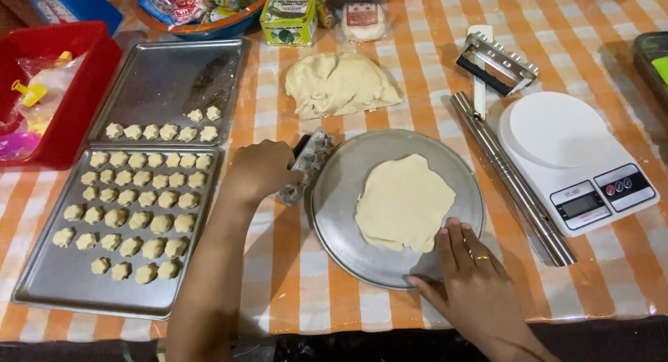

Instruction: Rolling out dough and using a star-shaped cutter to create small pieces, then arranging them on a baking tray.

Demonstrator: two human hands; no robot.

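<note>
Gripping the metal cutter (pixel 306 164) in my left hand (pixel 261 171), fingers wrapped tight around it, I held it at the left rim of the round metal plate (pixel 334 195), mid-frame. My right hand (pixel 470 271) lay at the plate's lower right edge, fingers spread and flat, the tips touching the rim just beside the flattened dough sheet (pixel 403 202), a ring showing on 1 finger; it held nothing. That sheet sat on the plate, slightly right of its centre.

Above the plate, top centre of the frame, a bigger lump of dough (pixel 337 84) rested straight on the orange-and-white checked tablecloth (pixel 278 278). On the left I had 2 metal baking trays: the lower tray (pixel 49 285) carried rows of small shaped dough pieces (pixel 132 216) across its upper part, and the upper tray (pixel 167 77) had just 1 short row and 2 more pieces along its bottom edge.

Off to the right, a white kitchen scale (pixel 577 160) stood with a steel rolling pin (pixel 511 178) lying diagonally beside it, between scale and plate. A second metal cutter tool (pixel 497 63) lay above the pin. In the upper left corner sat a red plastic bin (pixel 76 91).
</note>
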